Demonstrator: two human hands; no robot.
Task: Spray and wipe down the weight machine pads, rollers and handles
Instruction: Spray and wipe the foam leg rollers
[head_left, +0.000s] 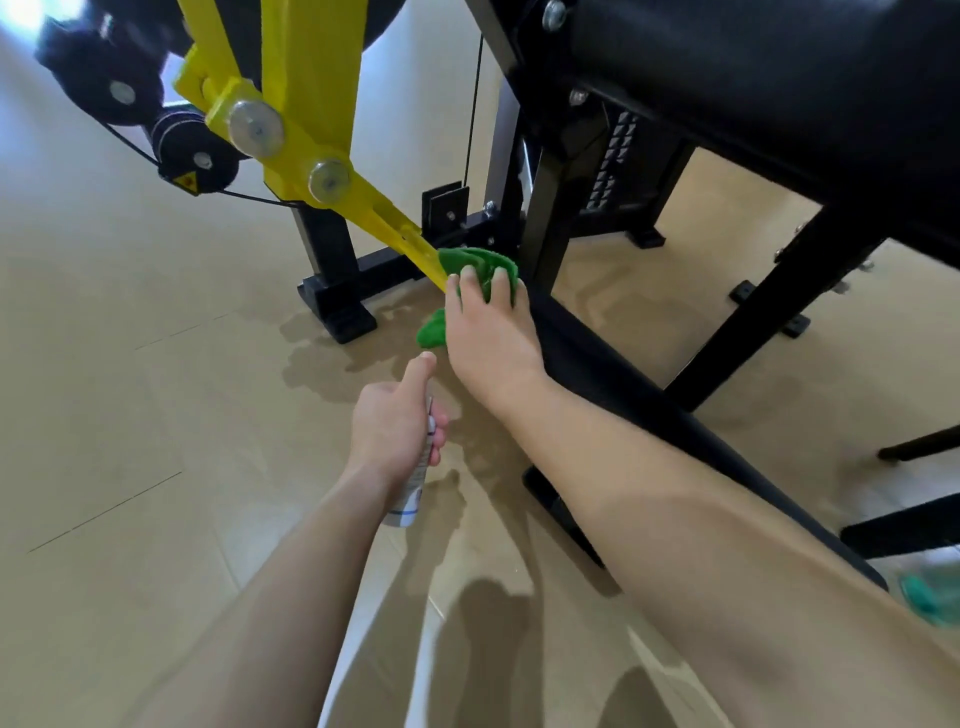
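1. Head view, containers: the only one is the spray bottle (413, 493), at 6 o'clock from frame centre. White body with blue bands. Contents can't be seen.
2. Left hand (395, 421) is clenched round the spray bottle, one finger stretched forward over its top. The bottle's base points down at the floor (130, 415).
3. Labels: the print on the bottle is too small to read. A yellow triangle warning sticker (187, 182) sits on a black pulley (200, 156) at 10 o'clock; its symbol is unreadable.
4. Right hand (493, 338), near centre, has its fingers curled over a green cloth (480, 267), grasping it against the low end of the yellow lever arm (311, 104).
5. The arm runs from 11 o'clock down to the cloth. One cloth corner hangs below the hand.
6. Black pad (779, 67) at 1 o'clock, untouched by either hand. Black frame (613, 374) runs under the right forearm.
7. Wet patches (322, 364) on the beige floor, around the left hand and the frame foot.
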